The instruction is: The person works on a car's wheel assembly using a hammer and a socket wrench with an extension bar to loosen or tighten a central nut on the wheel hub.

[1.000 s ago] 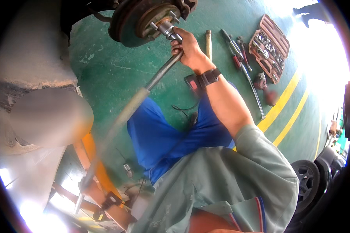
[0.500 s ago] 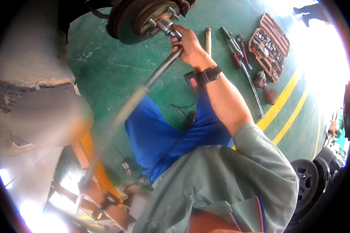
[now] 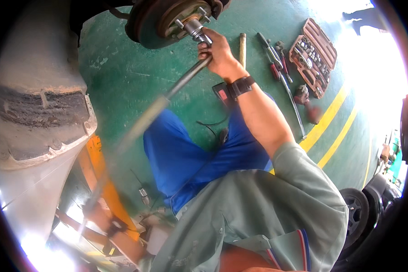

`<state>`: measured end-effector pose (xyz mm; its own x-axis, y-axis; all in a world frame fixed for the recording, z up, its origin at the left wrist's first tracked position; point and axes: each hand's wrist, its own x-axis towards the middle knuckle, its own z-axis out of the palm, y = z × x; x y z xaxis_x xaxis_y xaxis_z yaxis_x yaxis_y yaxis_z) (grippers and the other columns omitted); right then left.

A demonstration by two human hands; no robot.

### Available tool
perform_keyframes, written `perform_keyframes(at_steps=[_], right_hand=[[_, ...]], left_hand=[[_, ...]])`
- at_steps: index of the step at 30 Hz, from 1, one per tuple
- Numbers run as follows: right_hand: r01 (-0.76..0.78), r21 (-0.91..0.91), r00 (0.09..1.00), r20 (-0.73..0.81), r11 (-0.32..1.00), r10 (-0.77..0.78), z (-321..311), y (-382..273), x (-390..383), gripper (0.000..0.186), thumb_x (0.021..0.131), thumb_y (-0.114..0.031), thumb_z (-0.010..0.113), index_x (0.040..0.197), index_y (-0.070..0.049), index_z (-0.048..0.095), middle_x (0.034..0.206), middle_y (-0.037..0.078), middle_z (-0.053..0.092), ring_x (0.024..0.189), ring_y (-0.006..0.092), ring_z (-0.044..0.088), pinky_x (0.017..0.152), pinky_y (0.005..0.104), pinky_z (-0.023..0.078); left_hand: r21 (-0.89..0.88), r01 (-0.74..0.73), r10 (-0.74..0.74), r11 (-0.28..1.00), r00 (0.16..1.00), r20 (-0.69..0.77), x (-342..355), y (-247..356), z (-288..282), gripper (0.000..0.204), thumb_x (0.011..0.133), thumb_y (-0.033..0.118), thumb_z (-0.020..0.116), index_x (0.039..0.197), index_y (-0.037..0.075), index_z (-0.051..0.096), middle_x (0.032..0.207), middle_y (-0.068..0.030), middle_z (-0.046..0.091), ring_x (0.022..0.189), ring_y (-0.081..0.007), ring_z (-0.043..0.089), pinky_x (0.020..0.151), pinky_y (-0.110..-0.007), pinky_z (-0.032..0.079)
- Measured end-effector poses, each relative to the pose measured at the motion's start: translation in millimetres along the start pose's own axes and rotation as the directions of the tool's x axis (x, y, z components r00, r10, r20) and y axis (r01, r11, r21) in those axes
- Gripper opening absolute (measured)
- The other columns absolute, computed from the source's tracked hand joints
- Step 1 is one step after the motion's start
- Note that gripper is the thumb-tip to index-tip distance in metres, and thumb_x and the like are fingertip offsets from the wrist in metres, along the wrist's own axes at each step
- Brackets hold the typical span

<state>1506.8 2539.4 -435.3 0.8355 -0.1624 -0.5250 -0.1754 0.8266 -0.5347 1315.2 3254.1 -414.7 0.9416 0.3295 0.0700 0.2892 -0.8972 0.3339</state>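
My right hand [image 3: 218,52] wraps round the head of a breaker bar [image 3: 188,78], just below a silver socket [image 3: 195,30]. The socket sits at the middle of a wheel hub [image 3: 177,27] with bare studs, in front of a rusty brake disc [image 3: 143,25]. From there the bar slopes down to the left, and a thicker, pale tube [image 3: 143,120] continues its line. At the lower left my left hand [image 3: 97,216] closes round the far end of that long handle. Motion blurs this hand and the bar's end, and its separate fingers hardly show.
An orange stand [image 3: 109,181] and a light body panel [image 3: 36,136] rise on the left. On the green floor at right lie a wooden handle [image 3: 243,50], a long ratchet wrench [image 3: 288,86], a red power tool [image 3: 307,102] and an open socket case [image 3: 313,59]. A wheel [image 3: 354,213] is lower right.
My left hand and the handle's far end have shifted a little left and up. My right hand stays at the socket. The blurred round patch over the left panel is gone.
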Motion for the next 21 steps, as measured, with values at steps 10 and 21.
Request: perform_keyframes(at_steps=[10, 21], right_hand=[[0.004, 0.002, 0.999, -0.039, 1.000, -0.004, -4, 3, -10, 0.019, 0.094, -0.030, 0.049, 0.093, -0.011, 0.049, 0.065, -0.002, 0.043, 0.052, 0.0059, 0.036, 0.046, 0.0225, 0.029], [-0.056, 0.002, 0.997, -0.051, 0.998, 0.056, -21, -5, -19, 0.026, 0.096, -0.033, 0.049, 0.088, -0.008, 0.050, 0.060, -0.005, 0.037, 0.050, 0.0044, 0.031, 0.046, 0.0204, 0.027]], left_hand=[[-0.961, 0.240, -0.713, 0.139, 0.698, 0.072, 18, -61, -67, 0.022, 0.085, 0.010, 0.054, 0.104, 0.001, 0.058, 0.077, -0.0097, 0.055, 0.073, -0.0189, 0.057, 0.069, -0.038, 0.049], [-0.928, 0.238, -0.738, 0.287, 0.672, -0.056, 4, -65, -89, 0.020, 0.085, 0.010, 0.053, 0.102, 0.001, 0.058, 0.078, -0.0098, 0.055, 0.074, -0.0192, 0.057, 0.070, -0.038, 0.049]])
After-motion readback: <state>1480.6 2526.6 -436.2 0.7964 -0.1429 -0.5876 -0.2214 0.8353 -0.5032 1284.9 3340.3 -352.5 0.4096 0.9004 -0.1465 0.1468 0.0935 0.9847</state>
